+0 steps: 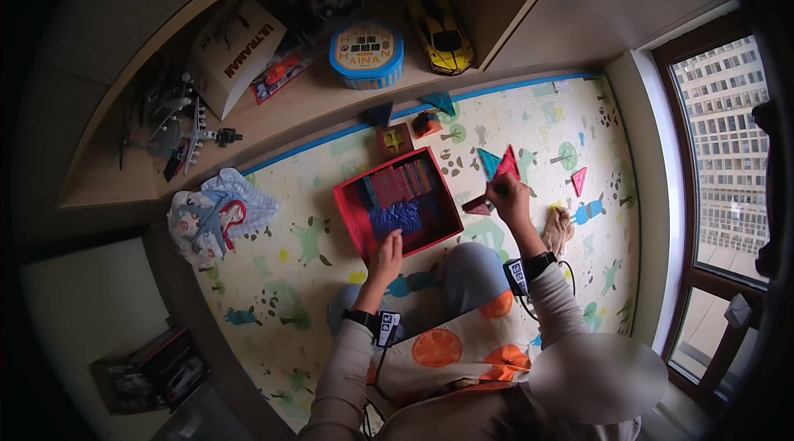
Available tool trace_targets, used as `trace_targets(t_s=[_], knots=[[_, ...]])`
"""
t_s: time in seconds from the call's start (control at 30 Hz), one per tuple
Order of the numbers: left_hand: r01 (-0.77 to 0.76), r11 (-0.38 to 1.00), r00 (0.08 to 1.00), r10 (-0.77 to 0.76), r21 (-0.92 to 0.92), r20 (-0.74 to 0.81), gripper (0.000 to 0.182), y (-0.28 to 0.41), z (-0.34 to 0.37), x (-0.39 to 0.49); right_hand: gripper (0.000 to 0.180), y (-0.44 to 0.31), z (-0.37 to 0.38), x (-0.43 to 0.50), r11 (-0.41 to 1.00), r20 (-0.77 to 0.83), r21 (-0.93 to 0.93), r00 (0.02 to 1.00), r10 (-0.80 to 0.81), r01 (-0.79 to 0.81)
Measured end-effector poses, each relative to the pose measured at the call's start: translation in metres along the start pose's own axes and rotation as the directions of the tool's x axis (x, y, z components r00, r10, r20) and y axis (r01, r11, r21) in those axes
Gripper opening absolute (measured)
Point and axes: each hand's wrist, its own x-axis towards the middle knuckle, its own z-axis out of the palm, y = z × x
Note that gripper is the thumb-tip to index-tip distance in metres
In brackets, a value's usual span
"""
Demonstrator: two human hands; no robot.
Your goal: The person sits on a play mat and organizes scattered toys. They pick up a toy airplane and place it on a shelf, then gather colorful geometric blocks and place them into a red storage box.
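Note:
A shallow red box (448, 218) sits on the mat in front of my knees. Inside it a row of mostly red tiles (397, 185) stands on edge beside a patch of shiny blue tiles (397, 215). My left hand (386, 257) reaches over the box's near wall, fingers pointing inward; whether it grips the wall is unclear. To the right of the box, my right hand (510, 198) is closed at the lower end of a red triangular tile (507, 161). A teal triangular tile (487, 161) lies against that one, and a dark red tile (477, 205) is left of the hand.
Behind the box are a dark red square tile (394, 141), an orange-and-black block (427, 123) and two blue-green triangles. A pink triangle (579, 181) and brown cloth (558, 229) lie right; crumpled clothing (214, 215) lies left. The shelf (248, 131) holds a blue tin (366, 56).

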Motion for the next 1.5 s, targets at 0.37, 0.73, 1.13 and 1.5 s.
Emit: trace_targets(t_s=[0.37, 0.73, 1.13, 1.5], knots=[[0.190, 0.692, 0.941, -0.330, -0.696, -0.071, 0.052, -0.033, -0.012, 0.023, 0.014, -0.104, 0.134, -0.012, 0.350, 0.955, 0.243, -0.159, -0.252, 0.905], [0.010, 0.939, 0.957, -0.109, 0.345, 0.268, 0.055, -0.006, 0.015, 0.032, 0.024, 0.175, -0.073, 0.068, 0.797, -0.282, 0.358, 0.757, 0.589, -0.487], [-0.115, 0.970, 0.900, 0.011, 0.213, 0.435, 0.049, 0.016, -0.010, 0.017, 0.047, 0.307, -0.128, 0.034, 0.535, -0.213, -0.024, 0.528, 0.822, -0.844], [-0.226, 0.902, 0.945, 0.111, 0.368, 0.308, 0.041, 0.015, -0.001, 0.010, 0.024, 0.168, -0.105, 0.055, 0.596, 0.424, 0.431, 0.735, 0.530, -0.678]])
